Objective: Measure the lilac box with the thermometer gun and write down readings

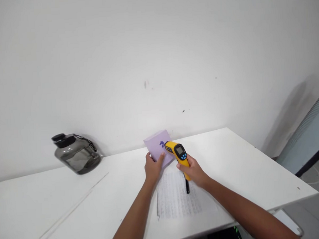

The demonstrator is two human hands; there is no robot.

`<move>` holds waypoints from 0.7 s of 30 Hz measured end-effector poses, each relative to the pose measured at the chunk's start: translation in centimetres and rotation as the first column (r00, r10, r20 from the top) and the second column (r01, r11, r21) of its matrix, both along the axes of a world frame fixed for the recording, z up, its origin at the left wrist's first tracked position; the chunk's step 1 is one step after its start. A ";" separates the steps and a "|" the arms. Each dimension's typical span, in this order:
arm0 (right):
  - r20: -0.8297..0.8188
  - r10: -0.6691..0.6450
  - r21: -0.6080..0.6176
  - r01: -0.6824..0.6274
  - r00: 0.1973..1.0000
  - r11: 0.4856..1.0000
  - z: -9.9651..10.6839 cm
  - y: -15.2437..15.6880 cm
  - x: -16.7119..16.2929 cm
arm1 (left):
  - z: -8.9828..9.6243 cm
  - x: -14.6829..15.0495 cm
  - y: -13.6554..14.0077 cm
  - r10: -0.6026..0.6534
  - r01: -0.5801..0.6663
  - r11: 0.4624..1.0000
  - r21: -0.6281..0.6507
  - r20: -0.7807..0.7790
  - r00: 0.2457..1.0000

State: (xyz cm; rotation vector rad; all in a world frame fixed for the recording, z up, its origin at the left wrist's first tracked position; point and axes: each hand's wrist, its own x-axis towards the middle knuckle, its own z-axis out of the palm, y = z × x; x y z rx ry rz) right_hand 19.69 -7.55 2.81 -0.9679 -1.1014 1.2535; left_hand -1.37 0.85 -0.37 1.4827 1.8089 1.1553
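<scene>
A light purple envelope (154, 144) with a dark blue horse-head mark is gripped at its lower edge by my left hand (153, 167), thumb across its front. My right hand (194, 171) is wrapped round the handle of a yellow and black infrared thermometer (174, 147). Its nose points at the envelope, close to the blue mark; whether the two touch I cannot tell. The small screen and blue buttons face me. Beneath my hands lies a sheet of paper (170, 201) covered in writing, with a black pen (187, 186) on it, partly hidden by the thermometer's handle.
A grey see-through water bottle (78, 156) with a black cap and cord stands on the left of the white table (120, 185), near the wall (119, 64). Past the table's right edge leans a pale grey ridged panel (307, 136). A dark object shows below the front edge.
</scene>
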 end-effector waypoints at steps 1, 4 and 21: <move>0.031 0.002 0.003 -0.002 1.000 1.000 -0.1 0.0 -0.1 | 0.1 0.2 -0.2 -0.001 0.001 1.000 -0.009 -0.004 1.000; 0.091 -0.008 0.006 0.008 0.996 1.000 -0.5 0.1 -0.2 | 0.7 0.5 -0.7 -0.004 0.004 1.000 -0.023 -0.012 1.000; 0.121 0.020 0.027 -0.024 0.992 0.999 -1.2 0.6 -0.1 | 0.1 1.3 -0.8 -0.005 0.012 0.997 0.072 -0.108 0.994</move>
